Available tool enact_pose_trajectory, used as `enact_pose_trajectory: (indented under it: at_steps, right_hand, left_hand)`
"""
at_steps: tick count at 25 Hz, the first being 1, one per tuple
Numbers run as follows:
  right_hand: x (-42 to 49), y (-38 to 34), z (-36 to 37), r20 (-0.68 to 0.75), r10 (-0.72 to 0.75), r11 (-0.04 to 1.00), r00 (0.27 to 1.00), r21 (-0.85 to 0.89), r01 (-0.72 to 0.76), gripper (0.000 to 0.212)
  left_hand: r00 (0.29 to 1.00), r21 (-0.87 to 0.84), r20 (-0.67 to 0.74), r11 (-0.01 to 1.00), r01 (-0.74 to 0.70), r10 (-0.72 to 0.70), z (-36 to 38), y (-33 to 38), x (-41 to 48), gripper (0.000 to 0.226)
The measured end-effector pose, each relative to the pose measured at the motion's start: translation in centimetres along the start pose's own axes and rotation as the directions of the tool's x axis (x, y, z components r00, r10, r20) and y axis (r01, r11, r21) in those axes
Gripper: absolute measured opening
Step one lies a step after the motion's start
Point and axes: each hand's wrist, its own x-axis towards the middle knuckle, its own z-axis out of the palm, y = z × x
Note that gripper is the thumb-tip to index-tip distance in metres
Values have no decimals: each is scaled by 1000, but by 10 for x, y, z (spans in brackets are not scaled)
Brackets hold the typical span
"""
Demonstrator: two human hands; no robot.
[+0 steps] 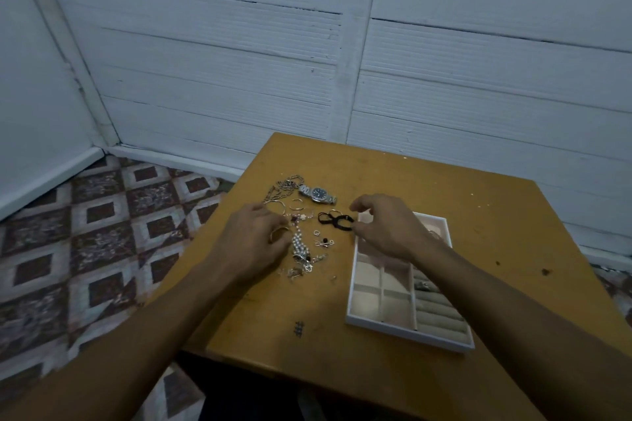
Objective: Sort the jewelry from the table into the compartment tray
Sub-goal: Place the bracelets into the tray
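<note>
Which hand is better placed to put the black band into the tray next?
Probably right: right hand sits beside the black band, above the tray; left hand holds a gold ring.

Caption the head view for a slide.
Left hand holds a gold ring; right hand at a black band beside the tray.

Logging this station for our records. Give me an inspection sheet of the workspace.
Surface: wooden table, scuffed.
Job's things: jewelry pile, watch and black band on the table; tray at right.
Clutter: nothing seen.
Hands: left hand holds gold ring; right hand at the black band, grip unclear.
Cables: nothing seen.
Surroundings: white plank wall, tiled floor.
</note>
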Motion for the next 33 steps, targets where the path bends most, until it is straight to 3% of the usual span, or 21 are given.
enact_pose_trajectory:
  at_steps: [4,7,12,16,24,33]
  right_hand:
    - [21,-28,17,56,-25,999,998,-36,27,34]
    - [34,-46,31,71,-35,998,997,-57,39,31]
    - [58,-69,49,82,-73,994,994,-73,79,23]
    - [76,-82,61,73,-79,990,994,-111,87,21]
    - [96,-92,76,115,-23,974,993,-220,47,35]
    - [100,-101,77,113,64,978,992,-203,-40,13]
  left_hand:
    - [995,12,96,1000,-3,2,-1,-10,-3,53]
    - [994,46,108,999,-29,24,-3,-15,0,51]
    - [990,133,53,982,-136,130,-2,-15,-4,33]
    - [989,185,1,972,-144,147,2,-13,-7,35]
    - [994,126,8,986,-108,108,4,-17,-9,38]
    - [1000,-24,24,1000,2,-2,4,-8,-4,24]
